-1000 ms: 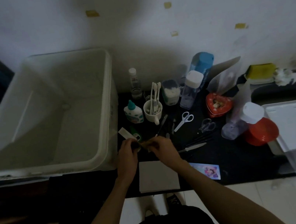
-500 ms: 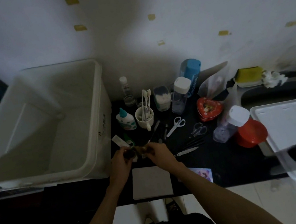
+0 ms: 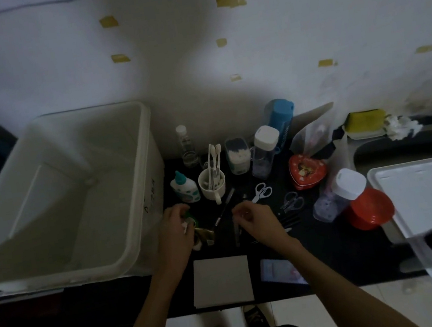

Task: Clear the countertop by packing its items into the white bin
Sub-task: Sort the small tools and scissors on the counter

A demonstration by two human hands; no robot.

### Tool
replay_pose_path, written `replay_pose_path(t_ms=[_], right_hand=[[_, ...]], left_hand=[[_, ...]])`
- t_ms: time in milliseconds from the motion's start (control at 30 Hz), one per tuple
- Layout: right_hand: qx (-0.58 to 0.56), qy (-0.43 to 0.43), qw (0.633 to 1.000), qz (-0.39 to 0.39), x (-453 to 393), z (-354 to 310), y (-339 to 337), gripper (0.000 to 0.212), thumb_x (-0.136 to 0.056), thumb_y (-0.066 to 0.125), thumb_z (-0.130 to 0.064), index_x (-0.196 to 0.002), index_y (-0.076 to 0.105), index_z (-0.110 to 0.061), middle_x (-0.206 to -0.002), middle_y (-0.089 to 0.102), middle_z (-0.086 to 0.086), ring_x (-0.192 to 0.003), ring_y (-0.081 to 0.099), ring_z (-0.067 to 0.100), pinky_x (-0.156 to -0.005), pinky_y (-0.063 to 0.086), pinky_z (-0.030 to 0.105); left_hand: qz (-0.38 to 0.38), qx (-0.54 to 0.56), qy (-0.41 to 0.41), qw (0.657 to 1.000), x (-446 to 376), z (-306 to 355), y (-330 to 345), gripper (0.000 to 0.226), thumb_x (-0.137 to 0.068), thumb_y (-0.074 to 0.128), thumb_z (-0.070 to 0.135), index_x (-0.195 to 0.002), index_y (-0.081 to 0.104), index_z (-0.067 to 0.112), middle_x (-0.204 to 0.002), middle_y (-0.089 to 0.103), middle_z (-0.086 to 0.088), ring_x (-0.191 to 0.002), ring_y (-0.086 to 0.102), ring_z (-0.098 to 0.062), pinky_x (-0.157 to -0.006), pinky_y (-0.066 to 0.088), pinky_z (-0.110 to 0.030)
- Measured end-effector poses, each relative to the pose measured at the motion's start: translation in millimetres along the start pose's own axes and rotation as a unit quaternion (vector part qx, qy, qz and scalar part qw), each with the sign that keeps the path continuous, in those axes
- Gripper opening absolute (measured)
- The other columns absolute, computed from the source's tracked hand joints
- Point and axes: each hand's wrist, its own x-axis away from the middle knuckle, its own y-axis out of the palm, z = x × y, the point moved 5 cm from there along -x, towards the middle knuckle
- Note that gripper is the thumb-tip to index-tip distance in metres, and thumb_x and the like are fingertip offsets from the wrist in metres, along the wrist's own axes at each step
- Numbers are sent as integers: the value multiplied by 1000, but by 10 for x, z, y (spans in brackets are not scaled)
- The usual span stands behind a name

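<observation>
Clutter covers the dark countertop point(image 3: 338, 262) from the wall to the near edge, and the white bin point(image 3: 138, 181) stands at its left end, nothing showing inside it. Both hands work low over the near middle of the counter. The left hand point(image 3: 176, 233) is curled around a small bundle, something green and white with a brassy piece poking out to the right; in this dim light I can't say what it is. The right hand point(image 3: 258, 221) has its fingers bent in, seemingly pinching a thin dark stick that lies toward the near edge. Just beyond the hands sit a glue bottle point(image 3: 184, 187) and a white mug point(image 3: 211, 185) holding toothbrushes, touching or nearly so. Farther right lie white-handled scissors point(image 3: 261, 191), a red heart-shaped tin point(image 3: 307, 174), and a red bowl point(image 3: 370, 208) with a clear white-capped bottle point(image 3: 340, 194) leaning against it. Near the person's body a white square card point(image 3: 221, 281) lies flat at the counter's edge.
</observation>
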Motion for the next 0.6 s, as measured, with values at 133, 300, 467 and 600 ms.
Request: replay_pose_path(t_ms=[133,300,467,600], right_hand=[[-18,-31,999,30,-242,-264,-291,12,-91,66,-19,-103,68,-14,-92,71,-5,-81,64,-2,-73,50,10],[-44,-51,998,12,-357,-422,-308,12,-91,67,-21,-102,68,-15,-92,72,-4,-83,66,2,-76,55,17],[-44,-39,998,-17,-326,-349,-124,11,-91,68,-21,-100,69,-16,-86,72,-3,-77,67,1,-72,54,16],[-51,-39,998,-27,-326,-382,-41,10,-91,67,-18,-99,69,-14,-87,74,-1,-79,68,4,-77,57,24]], left_hand=[[19,-53,5,998,-479,182,-14,37,-86,65,6,-120,55,16,-120,56,-3,-105,58,-19,-85,48,-26],[-69,-99,-46,992,-1018,119,68,71,-79,68,-7,-143,42,12,-145,43,-11,-127,47,-32,-104,41,-40],[8,-62,-76,995,-1074,12,26,18,-85,65,-1,-101,60,6,-101,65,-9,-86,58,-18,-69,43,-30],[34,-42,-71,996,-997,6,-27,10,-81,64,-2,-82,56,4,-80,60,-10,-72,55,-21,-63,44,-34]])
